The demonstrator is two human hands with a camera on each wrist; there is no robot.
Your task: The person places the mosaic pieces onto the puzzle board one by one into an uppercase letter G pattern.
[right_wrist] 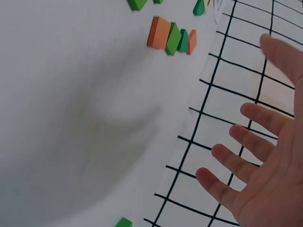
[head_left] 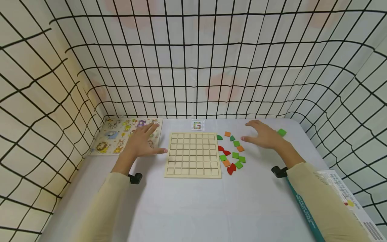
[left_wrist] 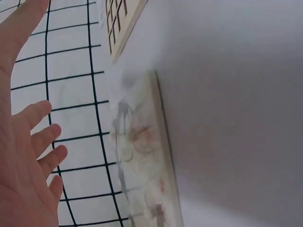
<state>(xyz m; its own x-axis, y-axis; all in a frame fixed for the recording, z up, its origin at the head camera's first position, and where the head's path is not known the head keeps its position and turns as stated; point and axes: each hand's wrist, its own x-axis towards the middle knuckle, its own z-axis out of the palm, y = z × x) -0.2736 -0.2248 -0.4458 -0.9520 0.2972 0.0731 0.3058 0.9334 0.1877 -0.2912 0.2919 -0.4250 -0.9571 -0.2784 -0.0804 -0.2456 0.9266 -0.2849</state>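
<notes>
A pale wooden grid board (head_left: 193,155) with square recesses lies mid-table. My left hand (head_left: 142,141) hovers between it and an animal picture board (head_left: 110,136), fingers spread and holding nothing. In the left wrist view that hand (left_wrist: 23,156) shows its palm and loosely bent fingers. Over the table's right side hangs my right hand (head_left: 261,135), also spread and with nothing in it; its palm (right_wrist: 270,175) shows in the right wrist view. Between the grid board and this hand lie several small flat pieces: green squares (head_left: 235,155), orange squares (head_left: 240,148), red (head_left: 221,148) and dark green rounded wedges (head_left: 219,137).
A small pattern card (head_left: 198,125) lies behind the grid board. One green square (head_left: 282,132) sits apart at the far right. Beneath the right forearm is a teal and white box (head_left: 305,208). Black wire netting (head_left: 196,67) surrounds the table's back and sides.
</notes>
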